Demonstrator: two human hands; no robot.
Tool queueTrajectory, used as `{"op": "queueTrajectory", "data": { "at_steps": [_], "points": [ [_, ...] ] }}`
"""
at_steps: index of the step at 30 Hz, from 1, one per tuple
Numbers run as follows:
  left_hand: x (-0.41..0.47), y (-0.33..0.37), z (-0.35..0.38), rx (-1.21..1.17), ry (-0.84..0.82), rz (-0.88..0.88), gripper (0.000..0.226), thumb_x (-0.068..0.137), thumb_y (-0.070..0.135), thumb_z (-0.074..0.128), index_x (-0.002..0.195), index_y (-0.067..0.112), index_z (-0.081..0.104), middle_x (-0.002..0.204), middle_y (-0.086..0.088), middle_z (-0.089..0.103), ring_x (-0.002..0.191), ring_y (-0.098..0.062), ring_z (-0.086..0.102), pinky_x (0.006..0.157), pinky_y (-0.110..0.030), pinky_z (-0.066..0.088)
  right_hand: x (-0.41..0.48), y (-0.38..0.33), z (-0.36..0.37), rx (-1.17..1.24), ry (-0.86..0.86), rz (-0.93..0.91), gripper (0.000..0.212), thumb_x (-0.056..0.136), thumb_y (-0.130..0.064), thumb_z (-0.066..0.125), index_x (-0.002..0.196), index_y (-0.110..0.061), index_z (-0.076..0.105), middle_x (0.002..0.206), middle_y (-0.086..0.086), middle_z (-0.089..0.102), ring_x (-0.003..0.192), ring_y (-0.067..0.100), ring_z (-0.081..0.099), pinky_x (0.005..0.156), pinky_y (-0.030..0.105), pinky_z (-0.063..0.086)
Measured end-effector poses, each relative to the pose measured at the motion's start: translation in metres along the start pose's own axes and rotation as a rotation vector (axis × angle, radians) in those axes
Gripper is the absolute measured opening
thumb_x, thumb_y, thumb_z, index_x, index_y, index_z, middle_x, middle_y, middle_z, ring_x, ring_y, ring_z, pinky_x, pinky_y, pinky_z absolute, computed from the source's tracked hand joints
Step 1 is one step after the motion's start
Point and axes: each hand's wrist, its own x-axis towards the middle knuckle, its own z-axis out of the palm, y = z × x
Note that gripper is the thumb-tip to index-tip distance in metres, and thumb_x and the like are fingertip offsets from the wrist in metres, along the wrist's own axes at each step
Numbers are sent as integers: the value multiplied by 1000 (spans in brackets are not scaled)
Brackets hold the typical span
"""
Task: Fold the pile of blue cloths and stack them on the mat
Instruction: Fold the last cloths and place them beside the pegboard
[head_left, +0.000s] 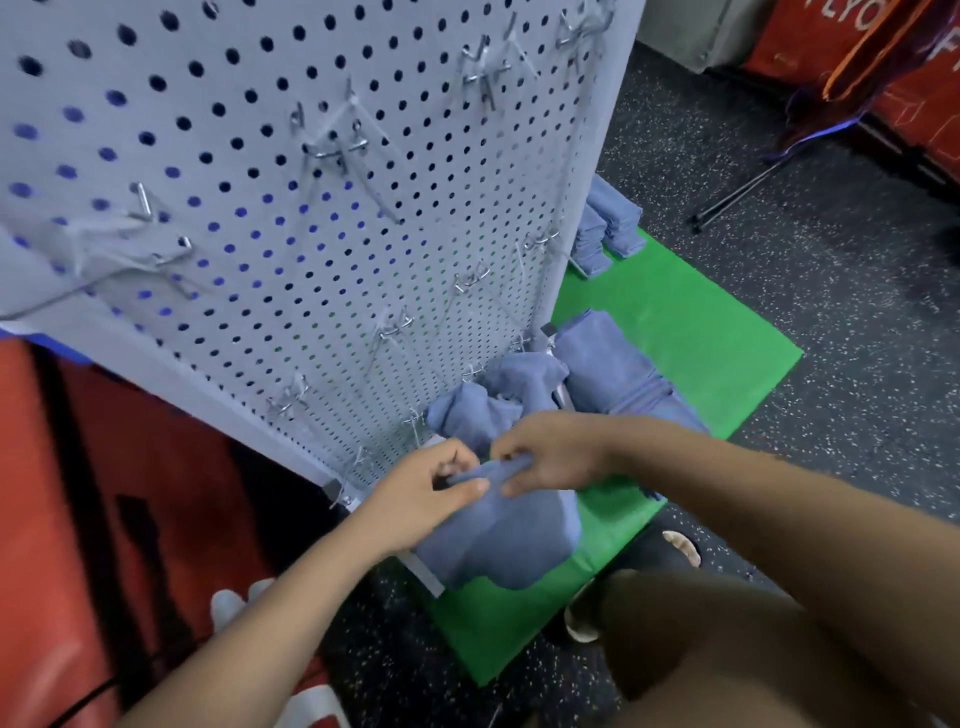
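noted both hands meeting low in front of the pegboard (311, 208), over the near end of the green mat (675, 322). found the left hand (426, 488) with fingers curled, thumb and forefinger pinching the top edge of one blue cloth (498, 540). found the right hand (550, 457) just beside it, fingers bent, pinching the same bunched edge from the other side. saw the cloth hanging below the two grips in a loose, rumpled drape, not flat; could not tell whether its lower end touched the mat. motion blur on both hands, so could not resolve exact finger placement.

located the unfolded pile (498, 395) of blue cloths just behind the hands, crumpled against the foot of the pegboard. located a folded stack (618, 374) just right of that pile, on the mat, layered edges facing the camera. logged more folded stacks (608, 223) at the far end of the mat, partly hidden behind the pegboard's edge.

recorded the mat lying on a dark speckled floor (831, 260). recorded the pegboard as white, upright, tilted in view, carrying metal hooks (332, 145). logged red padding (78, 493) at lower left and upper right, a thin black stand leg (743, 192) on the floor at right, and a foot (680, 548) at the mat's near edge beside a bare leg (701, 623).
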Motion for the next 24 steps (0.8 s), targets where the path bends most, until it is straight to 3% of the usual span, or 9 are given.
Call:
{"op": "queueTrajectory", "data": {
  "at_steps": [2, 4, 7, 11, 15, 18, 20, 22, 24],
  "points": [
    [-10, -10, -10, -55, -15, -24, 7, 96, 28, 73, 93, 25, 67, 75, 9, 59, 72, -7, 50, 69, -31, 38, 22, -10, 8, -1, -42, -7, 21, 102, -33, 68, 95, -15, 58, 86, 2, 58, 84, 25, 54, 75, 39, 40],
    [-16, -18, -19, -64, 28, -54, 16, 97, 18, 70, 91, 32, 67, 73, 10, 61, 69, -6, 49, 67, -30, 38, 41, -17, 13, 21, -63, -3, 20, 103, -31, 65, 96, -15, 56, 83, -2, 54, 85, 25, 53, 77, 41, 40],
    [-19, -27, -33, -37, 199, -119, 4, 92, 27, 68, 90, 31, 67, 75, 1, 67, 69, -8, 53, 69, -33, 43, 65, -24, 14, 170, -9, 4, 19, 107, -26, 61, 96, -12, 54, 86, 0, 54, 86, 21, 51, 77, 37, 38],
    [-6, -38, -43, 170, 409, -208, 12, 95, 22, 69, 91, 33, 65, 73, 6, 69, 70, -14, 62, 73, -37, 52, 96, -26, 22, 215, 174, 89, 19, 108, -24, 58, 95, -12, 52, 87, 4, 54, 89, 26, 52, 73, 37, 36],
    [6, -41, -41, 367, 485, -220, 9, 93, 22, 70, 89, 26, 62, 70, 4, 68, 76, -27, 66, 76, -44, 56, 115, -24, 40, -3, 428, 206, 17, 101, -26, 62, 110, -11, 63, 117, 16, 58, 111, 34, 55, 85, 43, 46],
    [7, -42, -36, 599, 513, -178, 13, 93, 26, 73, 96, 25, 60, 83, 0, 72, 83, -35, 69, 72, -47, 57, 117, -28, 52, -266, 535, 256, 33, 82, -12, 75, 113, -9, 62, 115, 16, 56, 104, 37, 56, 75, 44, 43],
    [4, -40, -29, 705, 550, -157, 22, 88, 22, 78, 95, 22, 57, 91, -3, 68, 84, -36, 67, 66, -46, 55, 119, -28, 59, -341, 550, 288, 42, 77, -7, 79, 116, -9, 63, 110, 14, 62, 94, 36, 65, 57, 37, 38],
    [0, -38, -20, 770, 559, -132, 24, 82, 18, 80, 89, 21, 56, 96, -4, 58, 83, -35, 64, 62, -46, 52, 118, -26, 61, -264, 580, 321, 50, 91, -7, 64, 140, -4, 53, 111, 15, 68, 92, 37, 69, 50, 33, 25],
    [-1, -41, -14, 711, 579, -126, 20, 84, 18, 78, 87, 22, 59, 94, -2, 57, 80, -33, 64, 62, -46, 54, 118, -20, 62, -77, 536, 365, 49, 99, -12, 53, 147, -2, 49, 107, 18, 71, 90, 39, 68, 50, 33, 25]
  ]
}}
